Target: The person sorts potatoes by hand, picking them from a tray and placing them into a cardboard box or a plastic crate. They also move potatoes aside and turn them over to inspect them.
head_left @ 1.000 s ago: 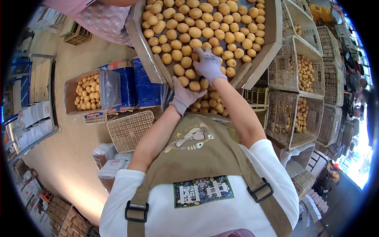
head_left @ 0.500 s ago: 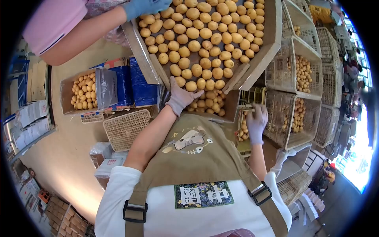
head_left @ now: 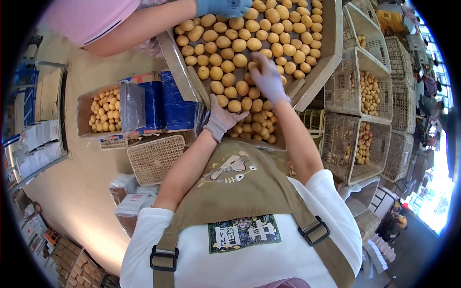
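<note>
My left hand [head_left: 224,119], in a pale glove, rests at the narrow mouth of a sorting tray [head_left: 317,79], its thumb and fingers spread beside the fruits there. Many round yellow-orange fruits [head_left: 239,45], potato-like in look, lie on this tray. My right hand [head_left: 268,79], also gloved, reaches over them with fingers stretched out and pointing down among the fruits; its fingertips are partly hidden. Below the mouth, against my apron, a box holds more such fruits [head_left: 257,127].
At upper left, another person's blue-gloved hand [head_left: 223,6] is over the tray. A box of fruits [head_left: 105,110] stands left, above an upturned plastic crate [head_left: 156,158]. Stacked crates [head_left: 331,144] with fruits line the right side. Blue wrapped cartons [head_left: 177,103] adjoin the tray.
My right hand has moved from the container at right up and left onto the tray's fruits. The other person's gloved hand has shifted right. My left hand stays at the mouth.
</note>
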{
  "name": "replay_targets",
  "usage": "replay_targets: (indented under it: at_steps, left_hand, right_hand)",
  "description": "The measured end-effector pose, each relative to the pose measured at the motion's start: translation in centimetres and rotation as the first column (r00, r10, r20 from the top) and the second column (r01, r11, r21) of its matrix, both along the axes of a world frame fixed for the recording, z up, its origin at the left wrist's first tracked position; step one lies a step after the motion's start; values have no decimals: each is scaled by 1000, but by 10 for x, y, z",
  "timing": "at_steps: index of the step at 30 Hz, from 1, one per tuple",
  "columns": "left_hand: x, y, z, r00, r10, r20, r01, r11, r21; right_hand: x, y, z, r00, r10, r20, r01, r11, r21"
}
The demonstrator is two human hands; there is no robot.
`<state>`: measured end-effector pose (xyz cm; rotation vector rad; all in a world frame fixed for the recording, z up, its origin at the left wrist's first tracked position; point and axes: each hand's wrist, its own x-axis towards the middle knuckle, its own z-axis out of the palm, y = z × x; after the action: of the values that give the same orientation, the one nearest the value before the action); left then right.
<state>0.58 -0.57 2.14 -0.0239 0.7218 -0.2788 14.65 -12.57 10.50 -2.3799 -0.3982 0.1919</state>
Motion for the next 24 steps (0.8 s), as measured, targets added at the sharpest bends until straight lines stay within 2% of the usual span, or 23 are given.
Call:
replay_targets:
  at_steps: [2, 3, 4, 5, 6, 7, 8, 10, 12, 14, 15, 17, 18, 20, 21, 22, 23, 24]
  left_hand:
    - [2, 1, 4, 1000, 18, -13, -18, 1000, -23]
    - [2, 1, 5, 1000, 22, -21, -23, 999, -33]
    - [1, 1, 4, 1000, 28, -4, -28, 999, -35]
    - [0, 1, 2, 1000, 28, 12, -27, 999, -37]
    - [0, 1, 2, 999, 21, 28, -20, 999, -38]
    - [0, 0, 3, 999, 20, 51, -19, 999, -31]
    - [1, -1, 6, 999, 11, 36, -10, 1000, -19]
    - [4, 0, 12, 1000, 3, 8, -3, 1000, 10]
    - [3, 1, 11, 1000, 11, 14, -11, 1000, -14]
    - [2, 1, 12, 1000, 13, 25, -12, 999, -38]
    - [3, 3, 10, 999, -21, 36, 22, 1000, -9]
    - [-2, 6, -1, 996, -76, 51, 73, 996, 47]
    - [-5, 7, -6, 988, -150, 30, 144, 981, 133]
    - [-12, 10, -16, 959, -281, -32, 278, 915, 294]
    - [-19, 13, -37, 902, -429, 47, 348, 787, 510]
    - [-27, 16, -58, 826, -560, 73, 351, 610, 710]
    - [-33, 15, -109, 802, -579, 148, 254, 554, 792]
    - [-26, 15, -71, 900, -379, 216, 235, 838, 492]
  right_hand:
    - [-39, -44, 23, 972, 30, 232, -56, 993, 108]
    - [-58, -73, 23, 926, 28, 377, -55, 997, 60]
    - [-86, -108, 16, 937, -58, 345, 0, 986, 167]
    - [-110, -132, 20, 908, -125, 400, 71, 987, 147]
    - [-134, -169, 10, 924, -169, 343, 160, 986, 56]
    - [-154, -205, -6, 944, -201, 262, 241, 962, -127]
    - [-169, -221, 0, 971, -194, 143, 234, 901, -366]
    - [-190, -240, -14, 918, -373, 135, 369, 680, -634]
    - [-168, -229, -13, 910, -277, 308, 397, 796, -457]
    - [-129, -177, 20, 910, -184, 371, 292, 920, -261]
    - [-109, -155, 22, 885, -85, 457, 216, 946, -242]
    - [-75, -110, 31, 870, 63, 489, 48, 976, -211]
    - [-58, -96, 28, 849, 157, 505, -44, 973, -228]
    - [-31, -67, 11, 871, 110, 478, 30, 961, -276]
    - [-27, -50, 4, 954, 124, 274, -3, 915, -404]
    - [-28, -33, -2, 992, 110, 58, -64, 853, -519]
    - [-41, -27, -4, 962, 269, 44, -195, 791, -580]
    - [-55, -23, -4, 907, 420, 21, -312, 705, -636]
